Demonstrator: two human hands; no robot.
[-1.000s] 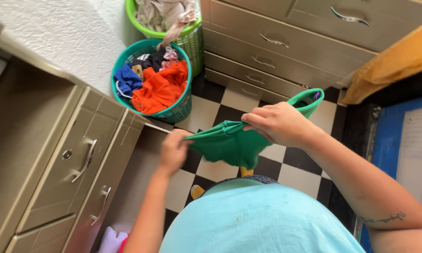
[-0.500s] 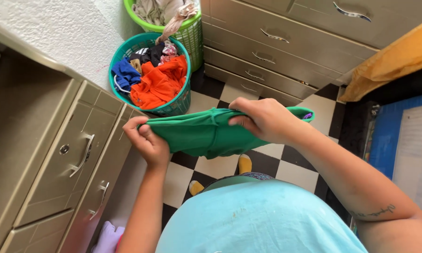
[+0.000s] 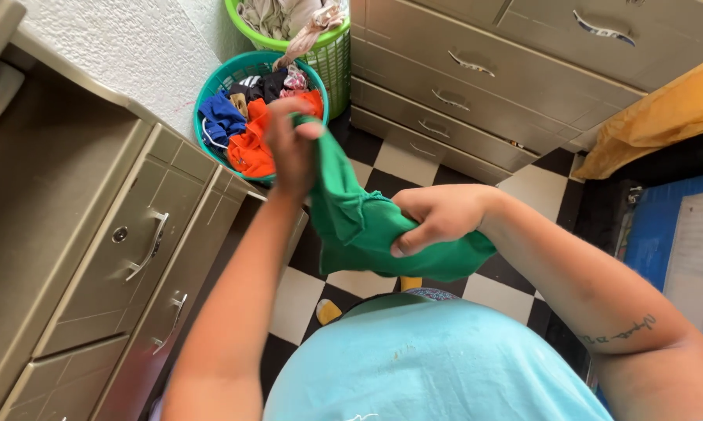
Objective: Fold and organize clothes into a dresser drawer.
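So here we've got the green garment point(image 3: 367, 230) stretched between both hands, running on a slant. Our left hand point(image 3: 291, 144) is up high and further out, fingers pinched shut on one top corner of the cloth, which is why that end stands up instead of sagging. It's a bit blurred, so we can't tell exactly how the fingertips sit. Our right hand point(image 3: 437, 218) is lower and closer to the body, fingers curled closed around a bunched wad of the same fabric, thumb tucked under. The rest of the cloth hangs loose below those fingers, over the checkered floor point(image 3: 382, 160).

Holding it by two spots like that keeps the fabric off the floor and pulls one edge taut between the grips.

Just past the left fingers sits the teal basket point(image 3: 246, 66), stuffed with an orange piece point(image 3: 251, 148), something blue point(image 3: 220, 118) and darker bits. Behind that is a lime green basket point(image 3: 332, 48) with pale laundry spilling over its rim. Left of the hands is a beige cabinet point(image 3: 94, 234) with metal pull handles; a matching dresser point(image 3: 484, 70) is beyond the right fingers.
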